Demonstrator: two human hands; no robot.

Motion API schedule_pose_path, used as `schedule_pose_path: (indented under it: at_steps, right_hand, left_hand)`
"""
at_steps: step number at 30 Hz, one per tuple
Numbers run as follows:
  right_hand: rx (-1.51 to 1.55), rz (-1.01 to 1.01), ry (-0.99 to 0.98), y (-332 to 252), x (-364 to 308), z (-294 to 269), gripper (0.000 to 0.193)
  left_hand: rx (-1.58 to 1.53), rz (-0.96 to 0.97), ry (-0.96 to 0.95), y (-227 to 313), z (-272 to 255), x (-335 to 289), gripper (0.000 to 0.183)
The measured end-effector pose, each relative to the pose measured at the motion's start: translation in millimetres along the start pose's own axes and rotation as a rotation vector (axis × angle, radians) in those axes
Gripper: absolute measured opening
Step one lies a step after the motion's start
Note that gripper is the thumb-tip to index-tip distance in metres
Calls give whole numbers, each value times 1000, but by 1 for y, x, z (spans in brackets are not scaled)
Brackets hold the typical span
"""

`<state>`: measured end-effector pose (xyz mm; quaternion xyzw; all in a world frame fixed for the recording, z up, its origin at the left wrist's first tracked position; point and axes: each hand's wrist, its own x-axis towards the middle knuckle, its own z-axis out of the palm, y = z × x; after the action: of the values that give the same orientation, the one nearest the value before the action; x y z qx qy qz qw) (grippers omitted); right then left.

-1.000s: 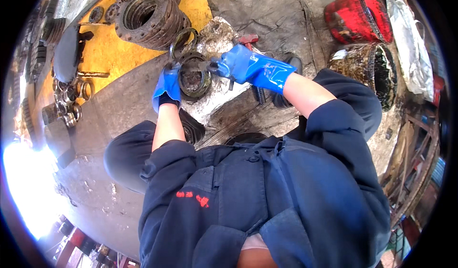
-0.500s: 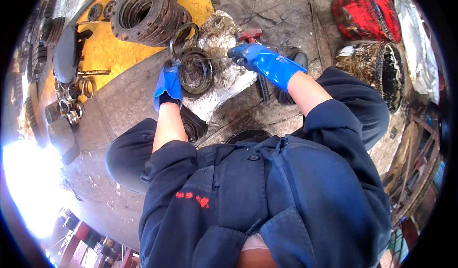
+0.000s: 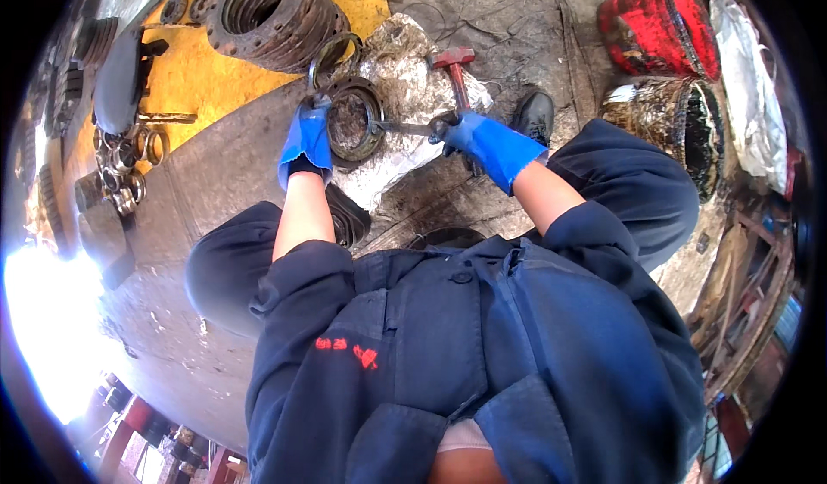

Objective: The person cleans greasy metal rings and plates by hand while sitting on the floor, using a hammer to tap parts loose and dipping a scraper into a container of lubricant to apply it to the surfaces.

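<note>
My left hand [image 3: 307,137], in a blue glove, grips the left rim of a dark, greasy metal ring [image 3: 354,160] that rests on a dirty whitish sheet [image 3: 405,66]. In my right hand [image 3: 488,142], also blue-gloved, is a flat metal bar [image 3: 405,128], its fingers wrapped around one end. The bar's other end meets the ring's right rim. Just beyond the ring lies a thinner metal ring [image 3: 320,63]. A hammer [image 3: 455,58] with a red head lies past my right hand, its handle running toward me and partly hidden.
Stacked rusty flanges [image 3: 284,31] stand on a yellow surface [image 3: 194,83] at the far left. Several small metal rings [image 3: 121,169] are piled at the left. To the right sit a red bucket [image 3: 659,27] and a grease-caked bucket [image 3: 659,118]. My shoe [image 3: 534,113] is near the hammer.
My right hand has come slightly nearer and to the right. The bar has turned so its flat face shows, its tip now at the ring's right rim. The left hand keeps its grip.
</note>
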<state>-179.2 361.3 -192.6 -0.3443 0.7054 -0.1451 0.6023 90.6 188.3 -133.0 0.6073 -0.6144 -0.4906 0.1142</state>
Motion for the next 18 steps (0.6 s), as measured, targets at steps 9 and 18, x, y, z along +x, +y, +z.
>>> schedule_pose_path:
  at_steps: [9, 18]
  right_hand:
    - [500, 281, 51, 10, -22, 29, 33]
    - [1053, 458, -120, -4, -39, 52, 18]
  left_hand:
    - [26, 22, -29, -3, 7, 1, 54]
    - [53, 35, -31, -4, 9, -4, 56]
